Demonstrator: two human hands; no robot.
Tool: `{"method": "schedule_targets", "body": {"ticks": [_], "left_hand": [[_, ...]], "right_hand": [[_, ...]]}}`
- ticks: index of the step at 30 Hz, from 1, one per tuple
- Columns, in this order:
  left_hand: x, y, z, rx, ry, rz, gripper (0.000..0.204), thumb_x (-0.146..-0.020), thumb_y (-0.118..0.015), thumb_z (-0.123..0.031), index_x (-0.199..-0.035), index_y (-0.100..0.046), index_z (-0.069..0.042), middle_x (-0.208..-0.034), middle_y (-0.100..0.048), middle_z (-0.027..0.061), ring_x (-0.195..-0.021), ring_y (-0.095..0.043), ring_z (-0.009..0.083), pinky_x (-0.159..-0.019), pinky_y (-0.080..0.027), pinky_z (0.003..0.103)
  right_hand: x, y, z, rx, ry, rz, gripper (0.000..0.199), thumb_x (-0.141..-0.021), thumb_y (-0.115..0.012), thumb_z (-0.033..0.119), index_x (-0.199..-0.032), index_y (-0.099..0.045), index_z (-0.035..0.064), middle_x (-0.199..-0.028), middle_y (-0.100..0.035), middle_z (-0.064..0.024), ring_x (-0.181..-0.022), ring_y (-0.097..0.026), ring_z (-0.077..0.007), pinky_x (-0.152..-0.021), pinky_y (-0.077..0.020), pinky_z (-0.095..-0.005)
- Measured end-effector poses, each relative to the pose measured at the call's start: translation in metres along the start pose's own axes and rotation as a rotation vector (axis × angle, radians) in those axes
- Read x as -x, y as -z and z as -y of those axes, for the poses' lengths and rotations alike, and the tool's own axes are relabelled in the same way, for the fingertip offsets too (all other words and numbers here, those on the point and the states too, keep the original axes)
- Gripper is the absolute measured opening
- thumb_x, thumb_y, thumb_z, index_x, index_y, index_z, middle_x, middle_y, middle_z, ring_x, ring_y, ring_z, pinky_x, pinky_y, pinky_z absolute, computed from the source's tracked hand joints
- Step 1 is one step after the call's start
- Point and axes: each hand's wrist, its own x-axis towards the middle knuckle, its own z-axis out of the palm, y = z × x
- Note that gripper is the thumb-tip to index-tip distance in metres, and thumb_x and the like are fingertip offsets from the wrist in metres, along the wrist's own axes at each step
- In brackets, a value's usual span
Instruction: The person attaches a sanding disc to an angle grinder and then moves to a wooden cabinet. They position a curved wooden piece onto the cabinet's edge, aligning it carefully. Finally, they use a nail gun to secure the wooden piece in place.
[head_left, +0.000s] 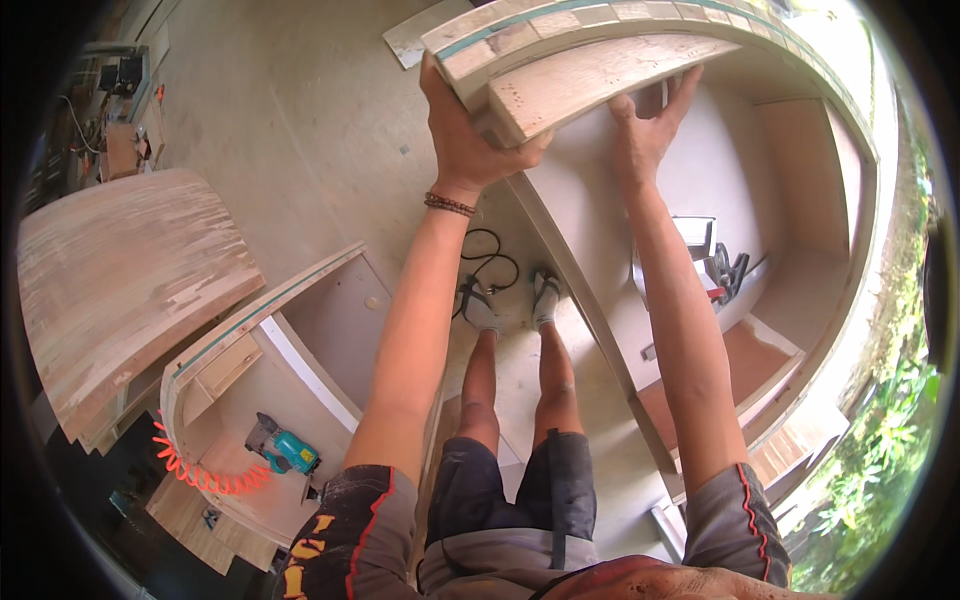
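Observation:
A pale wooden piece (pixel 610 78) with a curved edge, perhaps a small drawer, sits at the far end of a large curved wooden cabinet (pixel 590 285), just inside its rim. My left hand (pixel 470 140) wraps round the left end of this piece, its thumb along the near side and its fingers up by the cabinet's corner. Farther right, my right hand (pixel 648 140) reaches over the cabinet's inside. Its thumb presses the piece's near edge, while the other fingers extend underneath, partly hidden.
In the cabinet lie a white box-like thing (pixel 695 235) and a black-handled tool (pixel 730 272). Another curved cabinet (pixel 340 400) at left holds a teal power tool (pixel 290 452) beside a coiled orange hose (pixel 205 475). A curved panel (pixel 140 290) stands farther left. A black cable (pixel 490 262) crosses the floor.

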Motion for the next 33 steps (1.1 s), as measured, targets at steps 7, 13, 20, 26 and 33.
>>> {"method": "schedule_targets", "body": {"ticks": [7,13,20,26,33], "left_hand": [[0.023,-0.003,-0.037,-0.323,0.042,-0.221,0.131,-0.065,-0.093,-0.047,-0.157,-0.017,0.007,-0.140,-0.045,0.0217,-0.126,-0.052,0.0362,-0.106,-0.045,0.047],[0.092,-0.024,-0.075,-0.033,0.524,-0.237,0.078,-0.087,-0.084,-0.034,-0.149,-0.048,0.000,-0.138,-0.057,0.0152,-0.121,-0.056,0.0287,-0.099,-0.049,0.043],[0.086,-0.032,-0.075,-0.082,0.630,-0.282,0.051,-0.092,-0.081,-0.033,-0.131,-0.070,-0.002,-0.126,-0.070,0.0151,-0.108,-0.069,0.0243,-0.080,-0.058,0.037],[0.078,-0.034,-0.071,-0.043,0.670,-0.335,0.046,-0.094,-0.079,-0.035,-0.128,-0.073,-0.004,-0.115,-0.075,0.0156,-0.100,-0.072,0.0244,-0.078,-0.059,0.037],[0.078,-0.036,-0.075,-0.111,0.728,-0.328,0.040,-0.095,-0.078,-0.031,-0.126,-0.074,-0.006,-0.104,-0.075,0.0132,-0.091,-0.071,0.0244,-0.077,-0.056,0.036]], "right_hand": [[-0.001,0.000,0.005,-0.018,0.012,0.034,0.147,-0.066,-0.086,0.075,-0.166,-0.006,0.0034,-0.169,-0.018,-0.0217,-0.155,-0.024,-0.0387,-0.126,-0.0253,-0.0512],[0.000,-0.003,0.002,0.005,0.015,0.019,0.145,-0.068,-0.081,0.080,-0.166,-0.007,0.0035,-0.170,-0.016,-0.0230,-0.154,-0.025,-0.0407,-0.126,-0.0251,-0.0532],[-0.001,-0.003,0.008,0.000,0.010,0.035,0.144,-0.068,-0.078,0.083,-0.166,-0.008,0.0043,-0.170,-0.015,-0.0219,-0.154,-0.025,-0.0409,-0.125,-0.0268,-0.0547],[-0.001,-0.003,0.005,0.026,0.016,0.028,0.145,-0.067,-0.077,0.084,-0.167,-0.007,0.0058,-0.170,-0.013,-0.0208,-0.155,-0.024,-0.0401,-0.125,-0.0270,-0.0543],[0.000,-0.004,0.009,-0.014,0.005,0.036,0.143,-0.070,-0.078,0.081,-0.167,-0.005,0.0051,-0.170,-0.010,-0.0216,-0.155,-0.022,-0.0413,-0.125,-0.0276,-0.0550]]}}
